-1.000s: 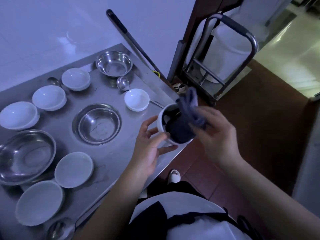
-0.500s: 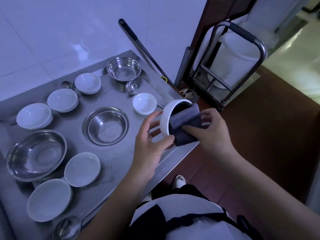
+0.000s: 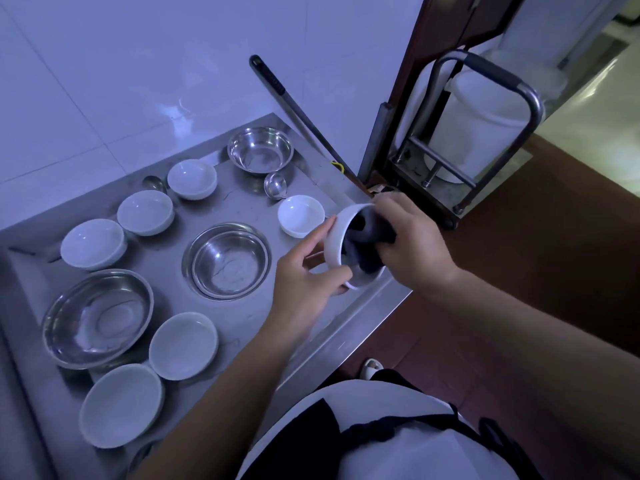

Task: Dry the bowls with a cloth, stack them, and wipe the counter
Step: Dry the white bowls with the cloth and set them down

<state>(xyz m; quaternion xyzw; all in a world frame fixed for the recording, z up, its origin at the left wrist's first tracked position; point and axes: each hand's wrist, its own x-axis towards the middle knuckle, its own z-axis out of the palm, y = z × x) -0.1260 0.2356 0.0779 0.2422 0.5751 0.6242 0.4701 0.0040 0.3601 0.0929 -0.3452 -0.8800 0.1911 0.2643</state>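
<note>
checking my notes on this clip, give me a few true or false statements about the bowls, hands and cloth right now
1. The left hand holds a white bowl tipped on its side. True.
2. The right hand presses a dark cloth into that bowl. True.
3. The white bowls on the counter are already stacked in one pile. False: they sit apart, none stacked.
4. The cloth lies flat on the counter. False: it is bunched inside the held bowl.
5. Three metal bowls sit on the counter, including the middle metal bowl. True.
</note>
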